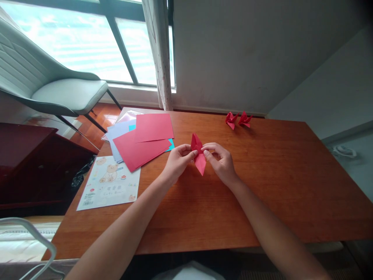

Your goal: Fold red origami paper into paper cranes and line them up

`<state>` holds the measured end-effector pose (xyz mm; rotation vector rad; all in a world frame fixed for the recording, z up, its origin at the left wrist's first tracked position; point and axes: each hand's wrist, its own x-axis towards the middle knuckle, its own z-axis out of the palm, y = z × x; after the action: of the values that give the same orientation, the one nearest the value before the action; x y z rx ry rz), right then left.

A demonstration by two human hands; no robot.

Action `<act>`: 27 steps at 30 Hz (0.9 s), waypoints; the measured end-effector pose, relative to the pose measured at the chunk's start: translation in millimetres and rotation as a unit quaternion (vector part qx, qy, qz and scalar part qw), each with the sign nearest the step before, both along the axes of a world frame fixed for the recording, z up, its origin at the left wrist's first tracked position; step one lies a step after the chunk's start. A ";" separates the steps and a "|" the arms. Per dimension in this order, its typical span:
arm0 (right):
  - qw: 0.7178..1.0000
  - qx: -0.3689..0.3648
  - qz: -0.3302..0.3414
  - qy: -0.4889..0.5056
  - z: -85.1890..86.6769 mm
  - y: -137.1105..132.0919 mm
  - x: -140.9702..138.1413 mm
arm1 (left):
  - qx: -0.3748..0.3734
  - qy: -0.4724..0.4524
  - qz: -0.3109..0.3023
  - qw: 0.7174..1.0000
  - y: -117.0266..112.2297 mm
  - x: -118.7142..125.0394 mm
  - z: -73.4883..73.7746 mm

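Between your pinching left hand and right hand, a pointed red folded-paper piece is held mid-length, probably to steady its folds; rectangular red paper sheets lie left of both hands.

Open tabletop lies beside the right fingers, paper sheets blocking left, folded red figures beyond.
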<state>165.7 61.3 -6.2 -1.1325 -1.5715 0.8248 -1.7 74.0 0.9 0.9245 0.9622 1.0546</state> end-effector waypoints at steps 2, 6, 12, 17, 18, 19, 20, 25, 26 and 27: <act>1.000 -0.021 -0.013 0.016 -2.6 0.4 -0.7 | 0.007 0.003 -0.003 1.000 0.0 0.6 -0.2; 0.997 -0.054 -0.034 0.054 -9.2 1.6 -1.7 | 0.015 0.003 -0.002 1.000 0.1 1.6 -1.8; 0.992 -0.088 -0.022 0.091 -10.9 3.6 -0.4 | 0.017 0.001 -0.011 1.000 0.2 1.9 -2.5; 0.995 -0.081 -0.010 0.060 -9.9 2.8 0.7 | 0.022 -0.001 -0.020 1.000 0.2 1.4 -1.9; 0.996 -0.071 -0.010 0.053 -9.2 2.3 0.7 | 0.026 0.000 -0.022 0.999 0.1 1.3 -2.1; 0.997 -0.059 -0.010 0.047 -8.2 1.8 0.6 | 0.030 0.000 -0.023 0.999 -0.1 1.3 -2.5; 0.998 -0.045 -0.011 0.041 -6.9 1.4 0.6 | 0.035 0.001 -0.024 0.999 -0.2 1.3 -3.0; 0.998 -0.016 -0.026 0.061 -1.8 2.2 1.5 | 0.059 0.007 -0.038 0.997 -0.2 1.7 -6.3; 0.996 -0.022 -0.025 0.077 -1.9 2.9 1.8 | 0.063 0.008 -0.045 0.997 -0.2 1.8 -6.9; 0.995 -0.030 -0.024 0.094 -2.4 3.6 2.0 | 0.066 0.010 -0.053 0.996 -0.2 1.8 -7.4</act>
<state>167.7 65.0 -8.5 -1.0978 -1.3674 0.9246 0.1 73.8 -6.5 1.0845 0.8580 1.0306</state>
